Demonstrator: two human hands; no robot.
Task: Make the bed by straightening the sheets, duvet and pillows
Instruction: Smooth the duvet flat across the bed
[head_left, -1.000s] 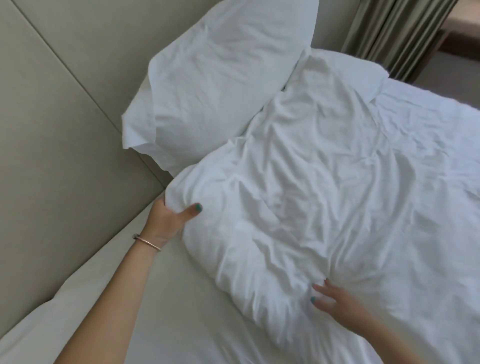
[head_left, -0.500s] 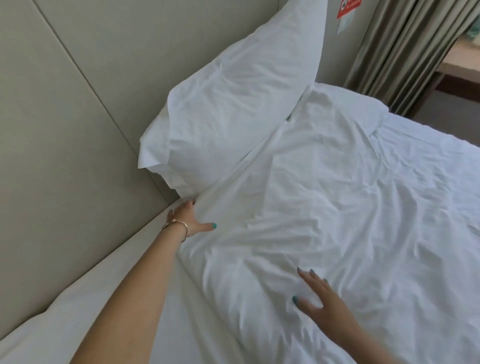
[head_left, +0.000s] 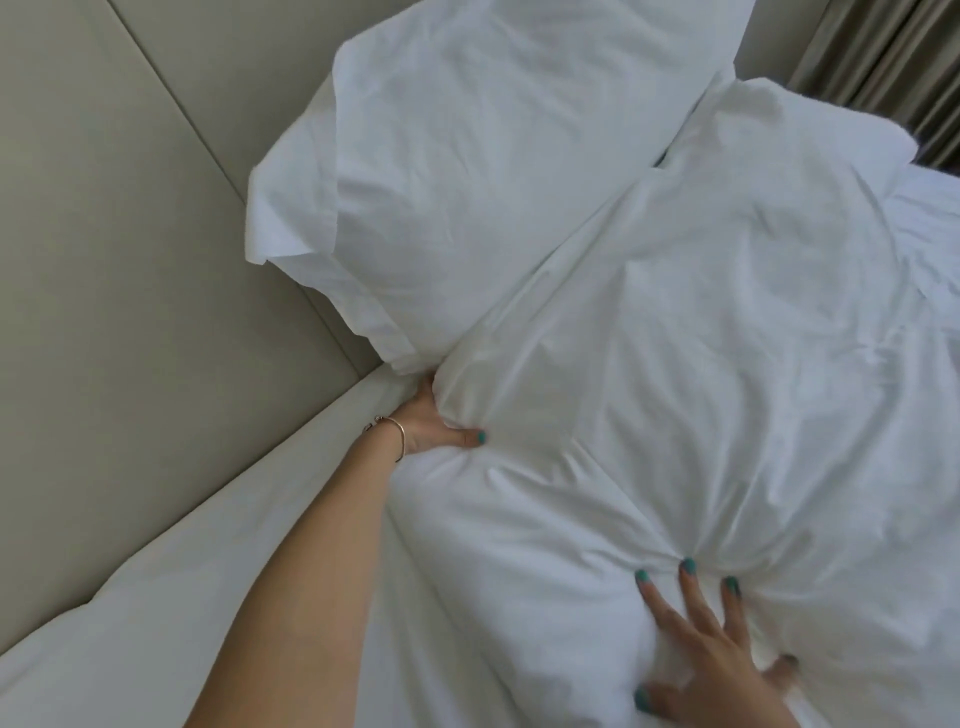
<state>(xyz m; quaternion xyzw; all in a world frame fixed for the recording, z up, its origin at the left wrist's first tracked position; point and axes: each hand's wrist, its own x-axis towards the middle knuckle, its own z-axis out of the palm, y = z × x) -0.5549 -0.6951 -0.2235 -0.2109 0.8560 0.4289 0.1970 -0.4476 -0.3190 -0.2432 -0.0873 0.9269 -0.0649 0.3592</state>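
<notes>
A: Head view: where is the crumpled white duvet being held?

B: Its top corner is being gripped by the left hand, thumb on top, just below the plump white pillow propped against the beige padded headboard. The top edge is running up and right from that grip along the pillow's foot.

A: And the right hand?

B: It is being pressed flat, fingers spread, nothing grasped, nearer the viewer. The left fingers are being hidden under cloth; the white sheet is only partly being shown.
</notes>
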